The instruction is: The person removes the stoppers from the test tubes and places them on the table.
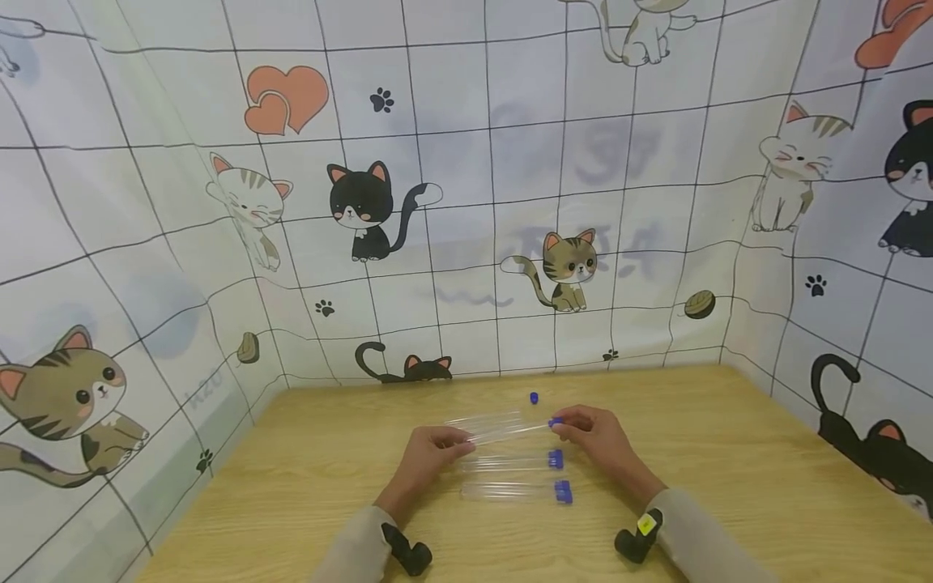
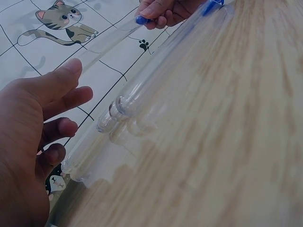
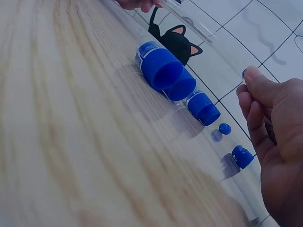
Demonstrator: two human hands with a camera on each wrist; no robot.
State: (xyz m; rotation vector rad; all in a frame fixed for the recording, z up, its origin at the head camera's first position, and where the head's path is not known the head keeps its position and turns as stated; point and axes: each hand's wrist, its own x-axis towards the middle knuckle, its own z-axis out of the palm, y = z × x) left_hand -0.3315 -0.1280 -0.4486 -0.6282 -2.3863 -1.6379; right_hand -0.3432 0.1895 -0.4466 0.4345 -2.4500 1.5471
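Observation:
A clear test tube (image 1: 510,433) spans the space between both hands, raised off the tabletop and tilted slightly. My left hand (image 1: 434,450) pinches its rounded end between thumb and index finger, the other fingers loosely spread in the left wrist view. At the opposite end, my right hand (image 1: 594,433) pinches a blue cap (image 1: 555,422), which sits at the tube's mouth; the fingertips hide most of it. Nearer the body lie two groups of test tubes with blue caps (image 1: 556,459), their capped ends to the right. Behind the raised tube lie more clear tubes (image 1: 481,423).
One loose blue cap (image 1: 534,397) stands toward the back of the wooden table (image 1: 306,486). In the right wrist view, another blue cap (image 3: 242,157) and a small blue piece (image 3: 225,128) sit near the hand. A cat-print curtain (image 1: 452,194) surrounds the table.

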